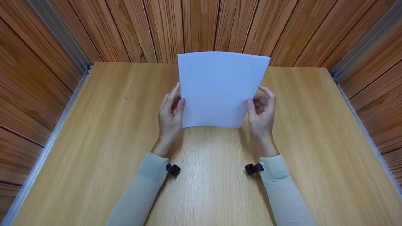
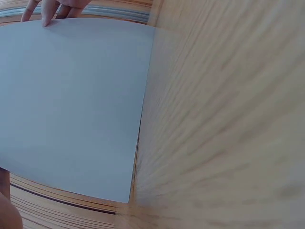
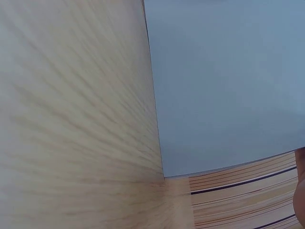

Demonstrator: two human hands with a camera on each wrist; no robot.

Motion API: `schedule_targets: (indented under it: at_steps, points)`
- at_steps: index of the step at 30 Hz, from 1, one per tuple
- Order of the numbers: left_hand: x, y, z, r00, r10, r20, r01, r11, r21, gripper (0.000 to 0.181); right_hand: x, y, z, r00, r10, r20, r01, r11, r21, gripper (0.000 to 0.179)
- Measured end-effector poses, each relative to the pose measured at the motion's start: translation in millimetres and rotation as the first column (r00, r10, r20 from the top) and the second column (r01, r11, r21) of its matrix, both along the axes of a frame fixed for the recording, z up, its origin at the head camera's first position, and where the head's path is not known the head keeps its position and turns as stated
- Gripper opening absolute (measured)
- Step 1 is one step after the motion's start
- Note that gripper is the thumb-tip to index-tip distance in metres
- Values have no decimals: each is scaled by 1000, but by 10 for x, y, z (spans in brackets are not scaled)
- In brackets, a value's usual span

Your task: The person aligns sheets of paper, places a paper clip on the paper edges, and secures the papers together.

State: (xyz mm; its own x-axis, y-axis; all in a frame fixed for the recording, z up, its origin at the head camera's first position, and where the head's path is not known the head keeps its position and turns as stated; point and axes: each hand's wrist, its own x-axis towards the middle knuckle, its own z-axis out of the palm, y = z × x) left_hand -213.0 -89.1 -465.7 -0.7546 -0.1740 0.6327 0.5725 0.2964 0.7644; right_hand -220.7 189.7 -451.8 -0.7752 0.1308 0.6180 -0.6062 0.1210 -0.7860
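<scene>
A blank white paper [image 1: 220, 88] is held up in front of me, tilted, its upper part overlapping the back wall in the head view. My left hand [image 1: 169, 116] pinches its left edge, the thumb on the near face and the other fingers at the side and behind. At the opposite edge my right hand [image 1: 263, 113] grips it the same way, with some fingers curled. The sheet bows slightly between both hands. In the left wrist view the paper [image 2: 76, 105] fills the left half; the right wrist view has its lower corner and near face [image 3: 228, 86].
Below lies a light wooden table [image 1: 201, 188] with a small reddish mark [image 1: 126, 97] at left. Wood-plank walls [image 1: 201, 25] enclose the back and sides, with grey metal strips along the table's side edges. A small black camera [image 1: 173, 169] sits at each wrist.
</scene>
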Motion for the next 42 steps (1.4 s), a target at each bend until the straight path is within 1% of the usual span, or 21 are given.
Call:
schedule_targets:
  at_steps: [5,9,13,19,27,32,37,42]
  points:
    - [0,-6,-12,1000,-1,-12,1,1000,8,47,-7,-3,-1,1000,5,-21,-5,1000,-4,46]
    - [-12,-7,-16,999,-3,-44,3,1000,13,46,-22,-9,-5,999,9,-47,-10,1000,-13,46]
    - [-18,-5,-20,998,2,-61,0,1000,29,44,-29,-10,-14,998,-11,-57,11,1000,4,45]
    - [-20,5,-16,998,1,-57,2,998,56,42,-26,-10,-20,998,-37,-51,38,999,16,45]
    - [-6,16,-14,998,-2,-58,6,998,60,43,-27,-5,-14,998,-25,-50,24,1000,-6,45]
    - [-6,8,-6,997,-2,-72,6,998,61,42,-25,-15,29,999,-11,-34,9,999,-32,46]
    - [-18,16,-18,996,-5,-93,11,998,61,42,-16,0,97,999,-1,-39,-1,998,-61,47]
    - [-21,15,-18,995,-5,-97,11,998,65,42,-5,23,180,1000,-4,-30,2,999,-49,50]
